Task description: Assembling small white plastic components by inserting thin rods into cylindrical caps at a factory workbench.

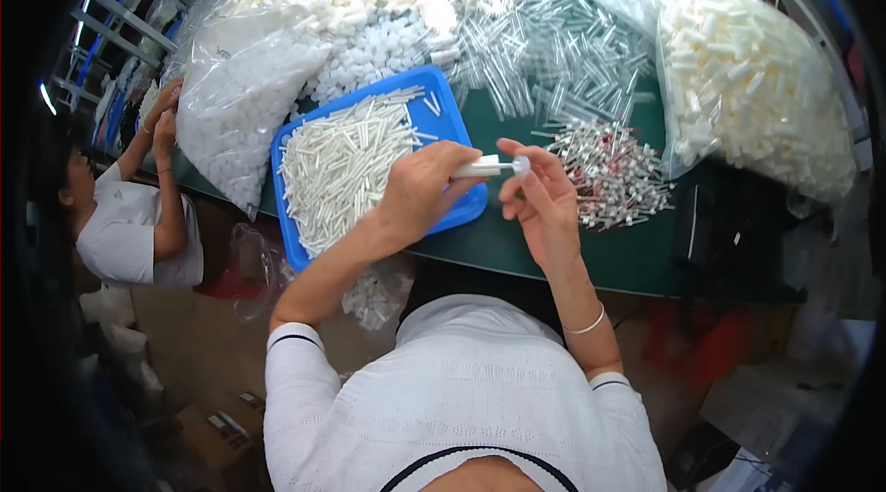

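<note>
My left hand [420,189] is closed round a slim white tube [478,168], which points to the right over the edge of a blue tray. At the tube's right end sits a small translucent cap [521,165]. The thumb and forefinger of my right hand [546,201] pinch this cap, while its other fingers are loosely curled. White sticks [341,169] fill most of the blue tray [475,206] under my left hand. Just right of my right hand lies a heap of small parts [614,176] in silver, white and red.
Clear tubes [554,49] are heaped behind my hands, with white caps [378,54] to their left. Bags of white caps [245,95] and cream cylinders [752,77] flank the green table [517,261]. A co-worker [138,224] sits at the left. A black box [706,224] stands at the right.
</note>
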Demonstrator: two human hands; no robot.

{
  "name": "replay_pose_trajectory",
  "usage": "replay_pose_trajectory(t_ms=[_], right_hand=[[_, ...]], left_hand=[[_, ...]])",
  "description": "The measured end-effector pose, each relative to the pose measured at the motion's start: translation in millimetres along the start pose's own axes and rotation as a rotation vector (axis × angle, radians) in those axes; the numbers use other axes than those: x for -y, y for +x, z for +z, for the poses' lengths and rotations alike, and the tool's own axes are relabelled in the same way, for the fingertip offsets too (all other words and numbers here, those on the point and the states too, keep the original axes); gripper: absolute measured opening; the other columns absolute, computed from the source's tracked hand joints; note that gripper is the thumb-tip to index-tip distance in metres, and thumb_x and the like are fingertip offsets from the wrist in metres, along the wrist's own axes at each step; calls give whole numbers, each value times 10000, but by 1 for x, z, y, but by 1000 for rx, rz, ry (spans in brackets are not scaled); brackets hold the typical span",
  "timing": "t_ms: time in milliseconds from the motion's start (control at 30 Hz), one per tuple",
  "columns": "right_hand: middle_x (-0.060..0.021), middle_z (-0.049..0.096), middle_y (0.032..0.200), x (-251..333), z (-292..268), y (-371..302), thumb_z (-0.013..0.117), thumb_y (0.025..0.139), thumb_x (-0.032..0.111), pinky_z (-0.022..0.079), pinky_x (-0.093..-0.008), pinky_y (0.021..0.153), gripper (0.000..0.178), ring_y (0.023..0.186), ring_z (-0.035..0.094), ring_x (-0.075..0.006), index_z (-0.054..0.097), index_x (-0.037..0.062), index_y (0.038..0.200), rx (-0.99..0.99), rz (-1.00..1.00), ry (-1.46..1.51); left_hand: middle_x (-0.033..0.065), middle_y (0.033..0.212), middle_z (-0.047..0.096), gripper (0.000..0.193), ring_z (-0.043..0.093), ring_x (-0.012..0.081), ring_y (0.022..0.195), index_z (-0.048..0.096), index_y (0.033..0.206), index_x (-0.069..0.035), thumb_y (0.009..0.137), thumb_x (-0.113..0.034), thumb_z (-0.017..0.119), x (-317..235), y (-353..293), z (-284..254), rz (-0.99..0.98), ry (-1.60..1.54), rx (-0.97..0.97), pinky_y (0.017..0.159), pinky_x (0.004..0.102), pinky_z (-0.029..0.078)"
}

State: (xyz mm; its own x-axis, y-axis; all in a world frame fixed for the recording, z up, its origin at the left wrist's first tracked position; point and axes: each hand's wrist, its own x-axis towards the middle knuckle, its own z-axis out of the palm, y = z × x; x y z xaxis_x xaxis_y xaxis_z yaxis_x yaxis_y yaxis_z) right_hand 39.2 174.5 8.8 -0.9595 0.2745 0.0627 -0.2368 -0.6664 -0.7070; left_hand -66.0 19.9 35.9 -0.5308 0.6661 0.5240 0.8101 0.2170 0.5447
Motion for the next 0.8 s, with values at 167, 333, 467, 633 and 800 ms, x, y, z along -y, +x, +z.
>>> replay_pose_trajectory(t_ms=[167,333,467,633,800], right_hand=[[-174,618,1139,-15,-7,-12,545,955,134,571,-263,714,248,809,666,-166,528,-6,1158,-26,31,21],[-193,608,1155,-15,-12,-25,534,958,128,578,-280,736,232,865,676,-197,525,-1,1151,-35,117,70],[-208,587,1190,-13,-12,-31,524,961,121,577,-291,762,238,898,673,-212,510,0,1165,-42,162,172],[-214,575,1211,-14,-16,-32,523,961,115,574,-294,783,252,914,670,-218,495,-2,1182,-44,86,9],[-210,570,1225,-13,-20,-28,533,954,100,569,-297,794,250,918,668,-222,504,-9,1178,-44,151,144]], left_hand=[[118,858,667,305,653,197,702,615,1077,-31,785,-37,703,-26,-26,-1,-438,-451,127,614,290,517],[113,845,680,272,658,180,721,631,1070,-27,803,-8,678,-15,-47,7,-334,-314,117,632,284,522],[108,850,681,289,655,173,714,633,1082,-29,799,2,679,-11,-50,16,-17,-84,-23,616,287,516],[103,862,689,284,666,166,739,616,1126,-33,844,-9,638,-26,-44,3,-538,-466,219,637,280,519],[110,853,690,257,675,170,746,625,1110,-27,854,-12,623,-15,-46,10,-451,-421,147,641,275,519]])
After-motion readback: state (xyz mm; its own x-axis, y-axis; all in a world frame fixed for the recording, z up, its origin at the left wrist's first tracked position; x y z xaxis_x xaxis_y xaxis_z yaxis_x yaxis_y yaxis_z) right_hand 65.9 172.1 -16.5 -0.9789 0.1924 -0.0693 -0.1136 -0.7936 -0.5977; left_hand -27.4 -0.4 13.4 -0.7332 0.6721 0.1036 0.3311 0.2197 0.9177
